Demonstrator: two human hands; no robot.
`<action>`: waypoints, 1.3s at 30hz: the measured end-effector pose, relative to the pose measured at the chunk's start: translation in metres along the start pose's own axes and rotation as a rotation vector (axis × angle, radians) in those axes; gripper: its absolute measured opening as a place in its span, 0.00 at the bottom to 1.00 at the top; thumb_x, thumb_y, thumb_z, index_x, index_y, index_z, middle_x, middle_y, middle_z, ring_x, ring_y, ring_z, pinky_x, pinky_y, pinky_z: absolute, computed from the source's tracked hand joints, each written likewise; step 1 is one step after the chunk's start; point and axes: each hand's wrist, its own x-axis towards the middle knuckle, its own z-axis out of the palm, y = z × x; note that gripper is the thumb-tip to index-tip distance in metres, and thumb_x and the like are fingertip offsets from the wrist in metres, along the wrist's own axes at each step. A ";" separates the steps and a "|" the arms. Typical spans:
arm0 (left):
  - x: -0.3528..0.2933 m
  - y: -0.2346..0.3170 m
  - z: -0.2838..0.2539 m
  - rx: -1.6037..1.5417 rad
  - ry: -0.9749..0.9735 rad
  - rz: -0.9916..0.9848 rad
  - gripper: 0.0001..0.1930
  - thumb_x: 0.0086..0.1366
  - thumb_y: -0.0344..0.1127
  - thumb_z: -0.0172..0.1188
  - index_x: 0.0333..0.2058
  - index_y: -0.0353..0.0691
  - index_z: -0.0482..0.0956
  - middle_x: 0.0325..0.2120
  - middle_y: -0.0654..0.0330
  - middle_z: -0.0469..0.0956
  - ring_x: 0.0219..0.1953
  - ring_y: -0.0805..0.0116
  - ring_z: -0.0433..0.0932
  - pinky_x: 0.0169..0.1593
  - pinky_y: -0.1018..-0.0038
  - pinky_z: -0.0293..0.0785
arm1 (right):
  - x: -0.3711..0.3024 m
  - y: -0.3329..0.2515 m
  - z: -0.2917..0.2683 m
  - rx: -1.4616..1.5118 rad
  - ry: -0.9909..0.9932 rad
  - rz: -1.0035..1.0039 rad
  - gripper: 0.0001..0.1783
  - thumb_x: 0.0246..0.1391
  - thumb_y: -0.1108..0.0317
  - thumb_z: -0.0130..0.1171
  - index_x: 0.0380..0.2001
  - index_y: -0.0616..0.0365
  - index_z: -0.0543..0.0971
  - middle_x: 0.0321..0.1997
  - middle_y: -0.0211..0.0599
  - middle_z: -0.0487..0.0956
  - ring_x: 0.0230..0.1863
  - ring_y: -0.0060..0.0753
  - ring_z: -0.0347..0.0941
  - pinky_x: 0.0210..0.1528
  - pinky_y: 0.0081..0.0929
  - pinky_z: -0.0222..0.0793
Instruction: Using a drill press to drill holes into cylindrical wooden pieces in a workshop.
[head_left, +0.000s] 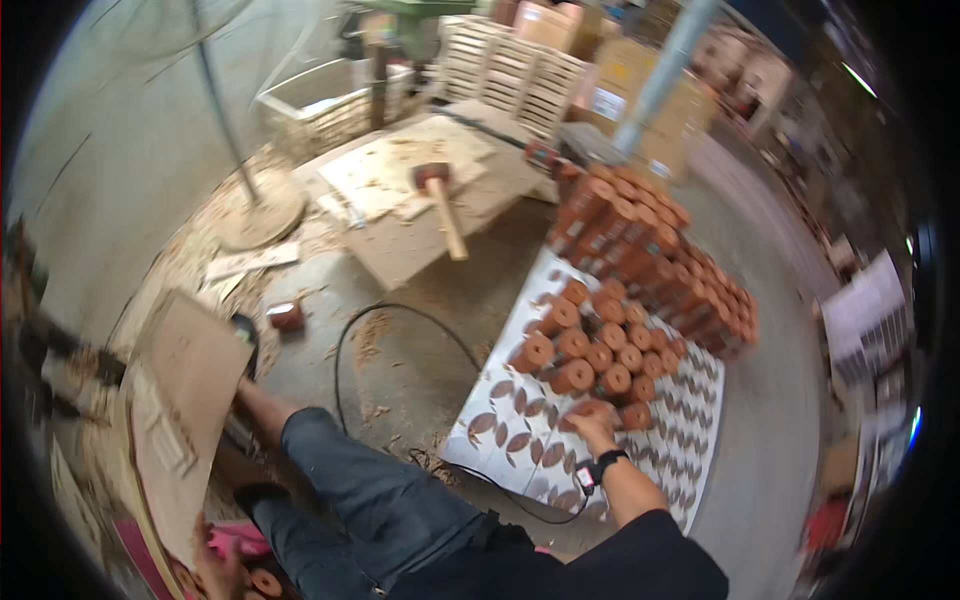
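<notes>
Right hand (594, 417), curled, hold unclear; over twelve red-brown bored cylinders (598, 357) beside it. Left hand (224, 570): openness, hold unclear from here.

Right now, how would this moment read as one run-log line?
right hand: at brown cylinders, grip unclear | left hand: near pink item | mallet: lying on low table

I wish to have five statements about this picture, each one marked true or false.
1. The right hand is near brown cylinders. True.
2. A black cable curves across the floor. True.
3. The mallet lies on the floor. False: the mallet lies on a wooden worktop.
4. The black watch is on the left arm. False: the black watch is on the right arm.
5. These cylinders rest on a patterned white surface. True.
</notes>
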 end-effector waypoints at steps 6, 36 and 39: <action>-0.120 -0.081 -0.053 -0.294 0.380 -0.019 0.25 0.60 0.21 0.54 0.58 0.28 0.67 0.53 0.47 0.75 0.56 0.59 0.74 0.60 0.68 0.68 | 0.034 0.017 0.009 0.246 -0.288 0.162 0.10 0.53 0.70 0.61 0.38 0.60 0.77 0.42 0.36 0.75 0.32 0.28 0.69 0.32 0.25 0.67; -0.563 -0.272 0.050 -0.057 0.868 -1.775 0.47 0.47 0.49 0.67 0.64 0.41 0.55 0.61 0.40 0.59 0.64 0.37 0.56 0.65 0.48 0.54 | -0.246 -0.408 0.134 -0.093 -0.729 -1.897 0.23 0.56 0.64 0.63 0.53 0.62 0.75 0.51 0.54 0.75 0.49 0.46 0.72 0.49 0.39 0.70; -0.581 -0.281 0.046 -0.038 0.370 -1.935 0.42 0.48 0.47 0.64 0.61 0.40 0.60 0.62 0.41 0.59 0.66 0.35 0.53 0.65 0.49 0.56 | -0.235 -0.397 0.119 -0.299 -0.848 -1.279 0.24 0.56 0.64 0.64 0.55 0.60 0.75 0.53 0.56 0.75 0.54 0.52 0.70 0.56 0.44 0.66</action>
